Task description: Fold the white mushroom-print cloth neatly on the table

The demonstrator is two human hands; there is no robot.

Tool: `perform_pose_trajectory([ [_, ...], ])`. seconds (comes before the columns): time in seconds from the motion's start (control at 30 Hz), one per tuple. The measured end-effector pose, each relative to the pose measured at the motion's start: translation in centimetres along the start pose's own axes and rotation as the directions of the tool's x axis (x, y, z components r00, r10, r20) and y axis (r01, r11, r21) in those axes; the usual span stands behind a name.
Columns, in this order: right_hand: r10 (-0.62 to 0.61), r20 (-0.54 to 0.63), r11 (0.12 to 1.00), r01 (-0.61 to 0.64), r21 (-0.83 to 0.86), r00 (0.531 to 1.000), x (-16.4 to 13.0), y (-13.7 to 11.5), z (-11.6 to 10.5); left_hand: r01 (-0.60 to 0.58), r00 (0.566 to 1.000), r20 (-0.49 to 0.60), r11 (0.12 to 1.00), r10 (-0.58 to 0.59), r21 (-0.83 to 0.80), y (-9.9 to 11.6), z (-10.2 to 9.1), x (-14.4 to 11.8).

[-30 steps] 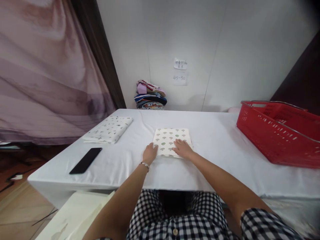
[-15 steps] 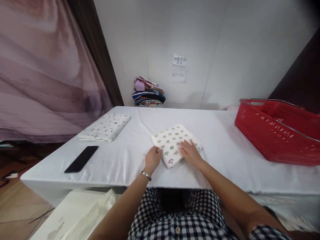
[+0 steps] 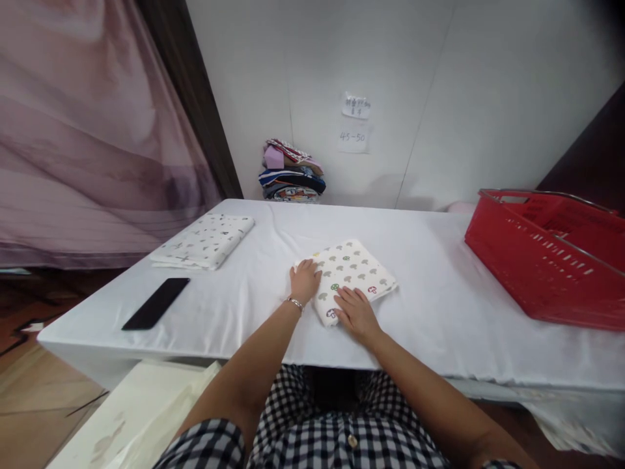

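A folded white cloth with grey mushroom prints (image 3: 349, 264) lies on the white-covered table (image 3: 424, 293) in front of me. A few of its prints are green, red or yellow. My left hand (image 3: 305, 280) rests on the cloth's left edge, with its fingers stretched out over the fabric. My right hand (image 3: 359, 316) lies flat on the near right side, fingers spread, by the green print. Both palms face down, and neither hand grips the cloth.
Another folded white patterned cloth (image 3: 205, 241) lies at the table's far left, with a black phone-like slab (image 3: 156, 304) nearer me. A red plastic basket (image 3: 547, 260) stands at the right. Folded fabrics (image 3: 291, 172) are piled against the wall at the back.
My left hand has moved up along the cloth's left edge and its fingers have opened out. My right hand has slid nearer to me and slightly left.
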State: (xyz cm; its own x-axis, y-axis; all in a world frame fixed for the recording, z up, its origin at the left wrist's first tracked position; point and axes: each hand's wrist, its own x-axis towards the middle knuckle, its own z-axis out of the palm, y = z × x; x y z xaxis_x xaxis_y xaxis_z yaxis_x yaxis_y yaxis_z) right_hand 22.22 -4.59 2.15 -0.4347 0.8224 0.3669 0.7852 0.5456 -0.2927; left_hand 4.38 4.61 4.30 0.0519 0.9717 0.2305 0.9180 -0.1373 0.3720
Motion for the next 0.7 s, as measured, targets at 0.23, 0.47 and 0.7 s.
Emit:
perform_pose_trajectory([
  [0.23,-0.003,-0.016,1.000,0.003,0.009,1.000,0.0,0.0,0.1,-0.163,0.986,-0.056,0.960,0.155,-0.228,1.8,0.3,-0.8],
  [0.47,0.012,0.000,1.000,-0.012,0.029,1.000,0.0,-0.1,-0.1,-0.143,0.988,0.020,0.971,0.150,-0.191,2.4,0.5,0.2],
  [0.7,0.007,-0.011,0.999,-0.006,0.040,1.000,0.1,0.0,0.1,-0.211,0.976,0.050,0.977,0.212,-0.030,3.1,0.6,0.0],
])
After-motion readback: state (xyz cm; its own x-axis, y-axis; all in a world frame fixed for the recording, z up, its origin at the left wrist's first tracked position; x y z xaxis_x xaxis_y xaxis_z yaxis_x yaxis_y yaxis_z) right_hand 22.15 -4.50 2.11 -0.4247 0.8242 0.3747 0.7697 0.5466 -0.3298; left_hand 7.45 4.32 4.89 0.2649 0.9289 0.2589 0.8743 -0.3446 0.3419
